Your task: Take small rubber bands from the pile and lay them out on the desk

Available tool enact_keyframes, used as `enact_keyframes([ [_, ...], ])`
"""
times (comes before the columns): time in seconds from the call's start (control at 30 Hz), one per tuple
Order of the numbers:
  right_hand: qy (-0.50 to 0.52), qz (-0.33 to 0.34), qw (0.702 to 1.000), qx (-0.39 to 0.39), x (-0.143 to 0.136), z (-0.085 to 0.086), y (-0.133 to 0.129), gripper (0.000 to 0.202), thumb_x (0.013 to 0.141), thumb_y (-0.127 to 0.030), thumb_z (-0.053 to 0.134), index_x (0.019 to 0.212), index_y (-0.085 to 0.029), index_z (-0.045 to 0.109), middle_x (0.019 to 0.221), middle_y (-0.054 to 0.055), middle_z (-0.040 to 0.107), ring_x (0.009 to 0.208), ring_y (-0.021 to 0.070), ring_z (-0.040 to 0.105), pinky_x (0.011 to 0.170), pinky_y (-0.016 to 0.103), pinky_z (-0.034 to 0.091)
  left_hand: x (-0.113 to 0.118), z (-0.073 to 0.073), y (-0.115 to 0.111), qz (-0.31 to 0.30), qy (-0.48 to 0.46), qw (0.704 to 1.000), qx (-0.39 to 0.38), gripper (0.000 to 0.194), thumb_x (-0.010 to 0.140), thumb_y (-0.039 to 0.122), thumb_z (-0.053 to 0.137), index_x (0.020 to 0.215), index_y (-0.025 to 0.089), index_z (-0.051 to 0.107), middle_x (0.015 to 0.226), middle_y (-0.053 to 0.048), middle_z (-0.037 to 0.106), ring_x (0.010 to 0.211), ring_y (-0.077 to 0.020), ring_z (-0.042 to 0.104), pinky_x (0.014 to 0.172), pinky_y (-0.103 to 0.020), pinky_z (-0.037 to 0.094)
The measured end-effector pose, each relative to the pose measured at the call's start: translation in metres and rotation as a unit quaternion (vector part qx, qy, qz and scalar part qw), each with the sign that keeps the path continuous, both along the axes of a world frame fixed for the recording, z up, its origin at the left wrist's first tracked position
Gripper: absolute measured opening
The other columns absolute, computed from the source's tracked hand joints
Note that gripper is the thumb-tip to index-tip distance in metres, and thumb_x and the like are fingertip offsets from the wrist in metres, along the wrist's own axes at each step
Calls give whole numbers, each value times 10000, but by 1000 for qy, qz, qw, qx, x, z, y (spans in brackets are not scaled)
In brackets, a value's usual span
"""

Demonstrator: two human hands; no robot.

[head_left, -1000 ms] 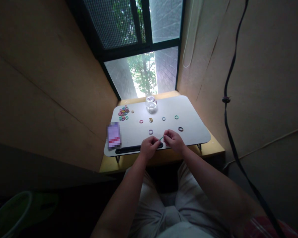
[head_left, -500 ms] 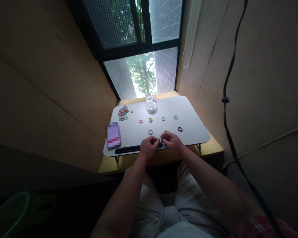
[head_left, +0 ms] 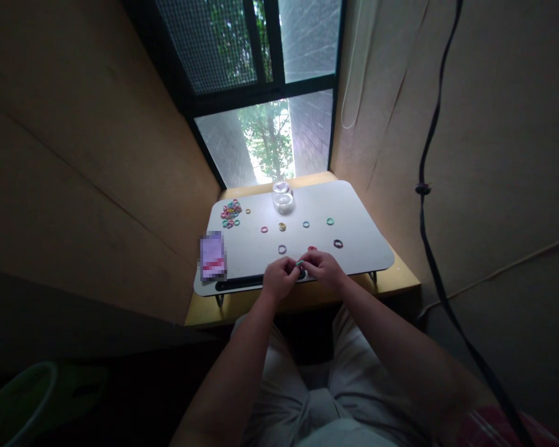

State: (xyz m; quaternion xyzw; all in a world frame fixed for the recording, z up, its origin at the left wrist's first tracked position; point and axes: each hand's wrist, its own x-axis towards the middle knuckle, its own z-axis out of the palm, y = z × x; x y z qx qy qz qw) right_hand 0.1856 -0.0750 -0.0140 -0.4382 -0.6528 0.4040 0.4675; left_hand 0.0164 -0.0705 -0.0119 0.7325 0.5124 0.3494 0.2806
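Observation:
Near the front edge of the white lap table point(head_left: 307, 208), my left hand point(head_left: 280, 277) and my right hand point(head_left: 323, 268) meet, fingertips pinched on a small green band point(head_left: 299, 263) between them. Just beyond my right fingers lies a red band point(head_left: 312, 248). A lilac band point(head_left: 282, 249) and a dark band point(head_left: 338, 244) lie in the same row. Farther back are a pink band point(head_left: 264, 230), a yellow band point(head_left: 282, 227), a blue band point(head_left: 306, 224) and a green ring point(head_left: 330, 221). A mixed pile of bands point(head_left: 231, 211) sits at the back left.
A clear round container point(head_left: 284, 202) stands at the table's back edge, by the window. A blurred purple packet point(head_left: 213, 256) lies at the left. A black slot strip point(head_left: 240, 282) runs along the front edge. A dark cord point(head_left: 422, 217) hangs at the right.
My fingers have shifted slightly around the green band, and a bit more of the red band shows beyond my right hand. The things on the table have not moved.

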Motion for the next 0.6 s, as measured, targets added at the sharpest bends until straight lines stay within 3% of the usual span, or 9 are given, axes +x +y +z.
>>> enact_keyframes([
  [0.27, -15, -20, 999, -32, 0, 3, -1, 277, 828, -415, 586, 687, -186, 654, 479, -20, 552, 459, 115, 495, 509, 246, 398, 0, 3, -1, 9, -75, 997, -4, 246, 807, 415, 605, 770, 175, 645, 631, 15, 611, 573, -100, 526, 571, -219, 395],
  [0.6, -1, -26, 999, -20, 0, -3, 0, 168, 806, -331, 602, 713, -190, 596, 521, -25, 561, 472, 122, 523, 499, 246, 401, -3, -3, 3, -13, -80, 996, -21, 220, 842, 380, 555, 782, 174, 603, 663, 17, 599, 602, -106, 519, 582, -223, 384],
])
